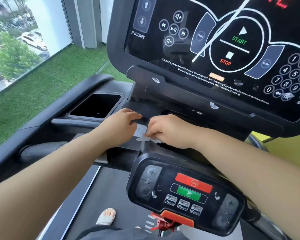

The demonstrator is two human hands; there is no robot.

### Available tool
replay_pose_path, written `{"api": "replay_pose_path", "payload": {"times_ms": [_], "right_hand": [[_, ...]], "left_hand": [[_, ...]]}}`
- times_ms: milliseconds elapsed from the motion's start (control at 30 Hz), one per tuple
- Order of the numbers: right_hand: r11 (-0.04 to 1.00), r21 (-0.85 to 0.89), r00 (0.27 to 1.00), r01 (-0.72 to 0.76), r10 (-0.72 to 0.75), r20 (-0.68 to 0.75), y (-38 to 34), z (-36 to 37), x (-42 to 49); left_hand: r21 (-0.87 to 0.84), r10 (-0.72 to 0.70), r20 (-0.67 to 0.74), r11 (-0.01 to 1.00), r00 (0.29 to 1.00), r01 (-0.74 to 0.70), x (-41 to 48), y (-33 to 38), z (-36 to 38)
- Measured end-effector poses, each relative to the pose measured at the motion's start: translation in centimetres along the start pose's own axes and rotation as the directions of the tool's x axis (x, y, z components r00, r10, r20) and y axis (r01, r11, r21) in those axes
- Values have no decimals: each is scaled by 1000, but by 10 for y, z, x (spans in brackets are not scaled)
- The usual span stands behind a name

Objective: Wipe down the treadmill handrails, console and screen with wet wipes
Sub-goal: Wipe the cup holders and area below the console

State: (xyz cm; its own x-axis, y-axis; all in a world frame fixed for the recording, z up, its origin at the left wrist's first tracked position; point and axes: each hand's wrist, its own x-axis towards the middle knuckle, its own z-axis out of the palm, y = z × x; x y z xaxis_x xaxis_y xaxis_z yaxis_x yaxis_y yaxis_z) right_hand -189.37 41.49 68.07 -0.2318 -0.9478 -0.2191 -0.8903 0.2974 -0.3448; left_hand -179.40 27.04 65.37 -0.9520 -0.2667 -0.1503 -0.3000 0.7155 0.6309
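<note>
Grass (42, 87) beyond a window (16, 32) fills the upper left, and below it runs the treadmill's handrail (38, 149). At centre the left hand (121, 122) rests near-straight fingers on what seems a wipe pack (140, 131), lying on the console (163, 94) ledge. Touching the pack's right edge, the right hand (168, 130) pinches a white wipe (146, 139) whose length runs across the frame. That hand is the nearer one. The smudged screen (232, 40) stands upper right.

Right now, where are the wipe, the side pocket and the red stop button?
wipe (142, 139): head view, left end of the white strip.
side pocket (87, 118): head view, front rim.
red stop button (194, 183): head view, centre of the button.
</note>
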Motion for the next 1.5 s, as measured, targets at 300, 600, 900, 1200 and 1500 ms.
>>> {"api": "replay_pose_path", "payload": {"times_ms": [300,600,900,1200,1500], "right_hand": [[879,451,964,-156,35,264,-19,-45,-38],[864,415,958,-285,268,101,-43,-27,-56],[815,442,926,-374,309,216,-37,-40,-112],[781,498,921,-378,370,118,-36,-34,-133],[796,455,906,-400,420,63,-39,-29,-124]], "left_hand": [[-121,6,-34,993,999,-10,-28,11,-1],[-283,0,-65,959,998,-18,-43,26,-4],[-332,7,0,943,1000,-6,-50,42,2],[-453,15,23,891,1000,-3,-56,57,5],[-281,70,146,959,987,-26,-54,77,6]]}}
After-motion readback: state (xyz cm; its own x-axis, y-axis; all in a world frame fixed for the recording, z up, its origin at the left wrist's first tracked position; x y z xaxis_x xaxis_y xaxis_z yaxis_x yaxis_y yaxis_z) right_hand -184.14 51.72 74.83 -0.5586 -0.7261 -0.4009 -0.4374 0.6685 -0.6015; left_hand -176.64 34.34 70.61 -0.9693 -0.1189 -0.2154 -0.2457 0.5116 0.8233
